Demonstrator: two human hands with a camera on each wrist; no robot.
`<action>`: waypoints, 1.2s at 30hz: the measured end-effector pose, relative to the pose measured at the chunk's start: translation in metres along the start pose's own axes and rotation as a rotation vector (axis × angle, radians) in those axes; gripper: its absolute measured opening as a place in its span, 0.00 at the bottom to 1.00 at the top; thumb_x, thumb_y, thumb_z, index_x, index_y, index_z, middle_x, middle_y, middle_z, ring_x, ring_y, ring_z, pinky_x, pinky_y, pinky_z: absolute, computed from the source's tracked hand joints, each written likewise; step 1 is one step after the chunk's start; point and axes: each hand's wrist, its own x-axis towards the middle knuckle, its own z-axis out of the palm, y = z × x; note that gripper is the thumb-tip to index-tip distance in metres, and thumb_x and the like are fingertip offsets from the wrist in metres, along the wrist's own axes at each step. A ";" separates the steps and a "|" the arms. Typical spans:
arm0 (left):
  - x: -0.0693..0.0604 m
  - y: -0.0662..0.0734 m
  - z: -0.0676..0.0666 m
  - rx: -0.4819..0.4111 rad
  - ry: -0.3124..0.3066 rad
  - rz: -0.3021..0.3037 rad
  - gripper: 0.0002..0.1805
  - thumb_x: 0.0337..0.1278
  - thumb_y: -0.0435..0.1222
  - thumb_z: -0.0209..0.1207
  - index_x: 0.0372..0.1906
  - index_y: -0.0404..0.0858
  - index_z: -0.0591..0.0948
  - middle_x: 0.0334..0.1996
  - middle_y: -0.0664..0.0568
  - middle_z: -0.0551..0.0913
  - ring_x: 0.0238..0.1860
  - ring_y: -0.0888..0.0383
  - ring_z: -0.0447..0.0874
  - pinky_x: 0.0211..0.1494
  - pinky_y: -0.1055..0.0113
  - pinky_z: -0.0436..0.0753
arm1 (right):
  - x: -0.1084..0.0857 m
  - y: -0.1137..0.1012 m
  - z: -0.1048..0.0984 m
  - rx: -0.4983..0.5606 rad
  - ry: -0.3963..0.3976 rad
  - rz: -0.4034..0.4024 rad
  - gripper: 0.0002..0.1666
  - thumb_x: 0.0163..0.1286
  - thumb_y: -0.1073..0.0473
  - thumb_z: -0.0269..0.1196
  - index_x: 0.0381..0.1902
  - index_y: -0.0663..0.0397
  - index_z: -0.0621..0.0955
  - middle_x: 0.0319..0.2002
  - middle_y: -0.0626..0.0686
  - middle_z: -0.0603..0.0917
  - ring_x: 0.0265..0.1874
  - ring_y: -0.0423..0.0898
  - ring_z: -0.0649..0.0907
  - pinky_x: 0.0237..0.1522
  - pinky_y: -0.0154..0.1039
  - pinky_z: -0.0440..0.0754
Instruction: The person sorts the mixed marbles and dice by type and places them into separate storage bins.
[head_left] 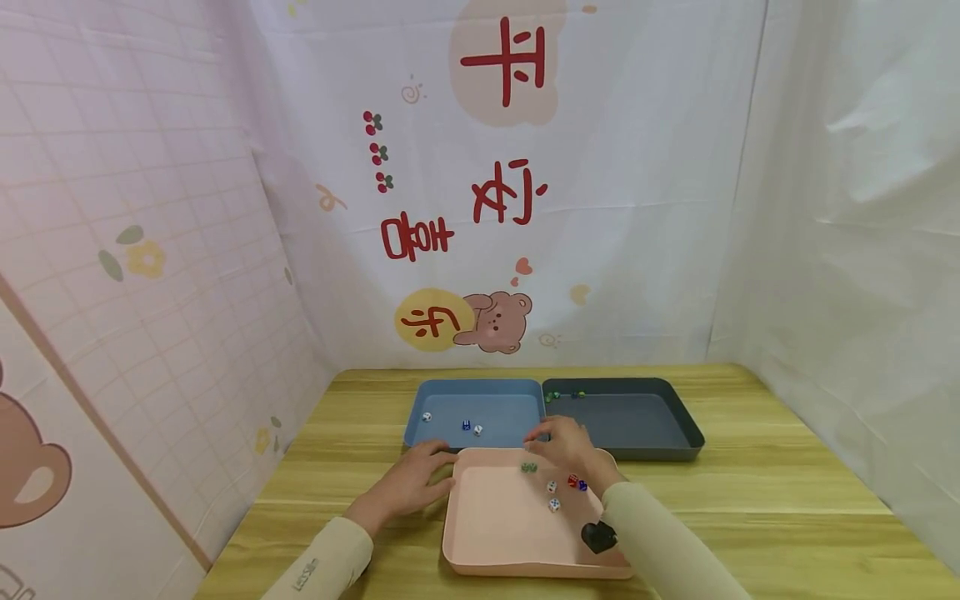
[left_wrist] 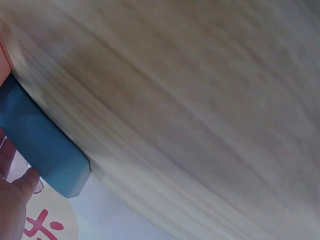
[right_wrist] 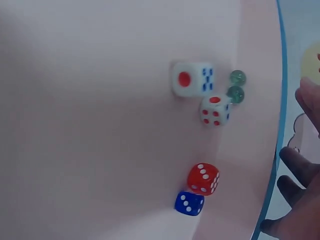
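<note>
Evidently the pink tray (head_left: 491, 521) is where both hands are busy, on a wooden table (head_left: 795, 483), and we find it partly covered: the right forearm and its sleeve (head_left: 660, 533) hide much of its right side. The right hand (head_left: 567, 444) hangs above its far edge, fingers apart and loosely bent, holding nothing that we can see, though the right wrist view cuts off the palm. The left hand (head_left: 407, 481) lies at the left rim, fingers relaxed; whether its thumb touches the rim we cannot tell, and the left wrist view catches only some fingers at its border. Within the pink tray we make out two white dice (right_wrist: 215, 111), a red die (right_wrist: 203, 179) just beside a blue die (right_wrist: 189, 203), and two green marbles (right_wrist: 238, 77) side by side near the far wall. Behind stands a blue tray (head_left: 487, 400) with two more white dice and another blue die (their pips are too small for us to read). Next to it, a dark grey tray (head_left: 637, 417) has small green pieces (head_left: 556, 396) in its far left corner and a few bluish and yellowish specks that we cannot identify; the right hand covers its near left corner
</note>
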 end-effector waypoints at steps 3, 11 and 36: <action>0.000 0.000 0.000 0.001 -0.006 -0.007 0.20 0.66 0.38 0.60 0.59 0.34 0.81 0.57 0.37 0.76 0.59 0.42 0.74 0.60 0.44 0.74 | -0.001 -0.001 0.003 -0.077 -0.019 -0.030 0.04 0.65 0.55 0.70 0.35 0.43 0.91 0.62 0.60 0.78 0.66 0.64 0.70 0.64 0.77 0.46; -0.001 0.000 0.000 -0.012 -0.016 -0.029 0.20 0.67 0.38 0.59 0.59 0.34 0.80 0.58 0.38 0.75 0.60 0.42 0.73 0.61 0.44 0.73 | -0.004 -0.003 0.008 -0.160 -0.074 0.002 0.03 0.63 0.56 0.71 0.34 0.40 0.90 0.65 0.58 0.75 0.71 0.63 0.62 0.67 0.74 0.41; 0.000 0.001 -0.001 -0.017 -0.046 -0.068 0.21 0.68 0.40 0.58 0.61 0.36 0.80 0.59 0.39 0.75 0.61 0.43 0.72 0.62 0.44 0.72 | -0.007 0.000 0.026 -0.396 -0.038 -0.176 0.08 0.57 0.57 0.75 0.24 0.37 0.87 0.60 0.59 0.80 0.70 0.65 0.63 0.65 0.76 0.44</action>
